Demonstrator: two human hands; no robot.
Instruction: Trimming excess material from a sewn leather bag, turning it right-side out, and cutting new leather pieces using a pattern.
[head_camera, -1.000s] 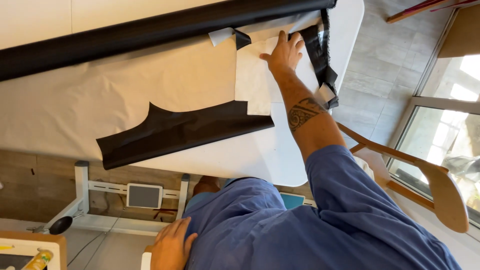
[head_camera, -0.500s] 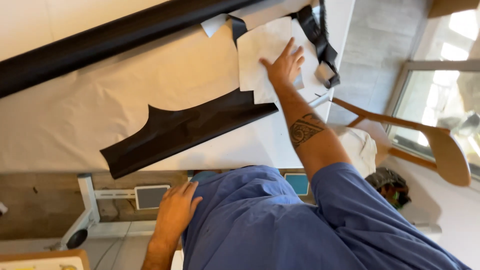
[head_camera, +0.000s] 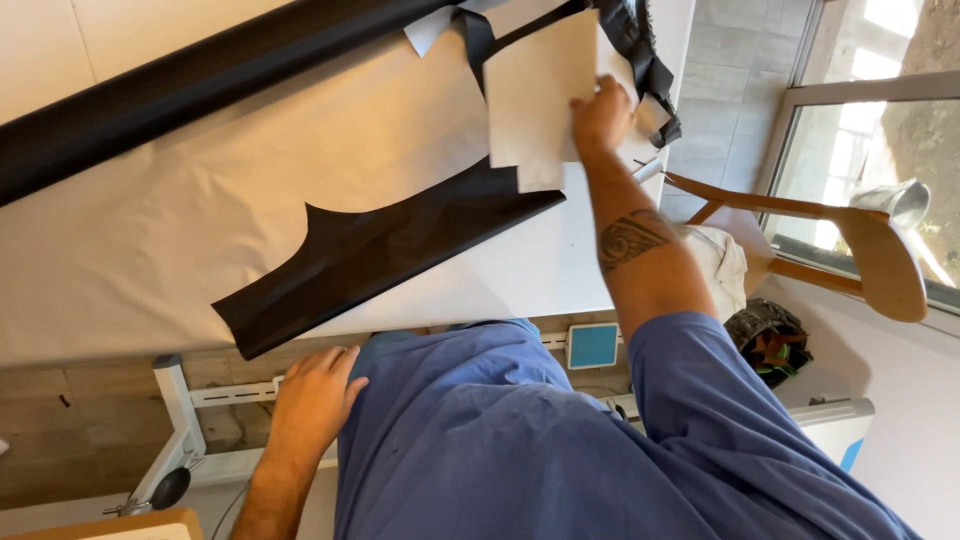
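Observation:
My right hand (head_camera: 600, 115), on a tattooed forearm, is shut on the edge of a beige paper pattern piece (head_camera: 535, 95) and holds it up off the table. Below the piece lies a cut black fabric piece (head_camera: 380, 250) with a curved notch, resting on a wide sheet of beige paper (head_camera: 150, 230). A long black fabric roll (head_camera: 200, 70) runs along the sheet's far edge. My left hand (head_camera: 310, 395) rests against my blue shirt by the table's near edge, fingers loosely spread, holding nothing.
The white table (head_camera: 520, 275) stands on a white frame with a caster (head_camera: 170, 485). Black fabric strips (head_camera: 650, 60) hang at the table's end. A wooden chair (head_camera: 870, 250), a dark bag (head_camera: 770, 335) and a small blue box (head_camera: 592, 345) are at the right.
My right hand, flat on the pattern paper before, has closed on it and lifted it. My left hand rose from low at my side to my shirt.

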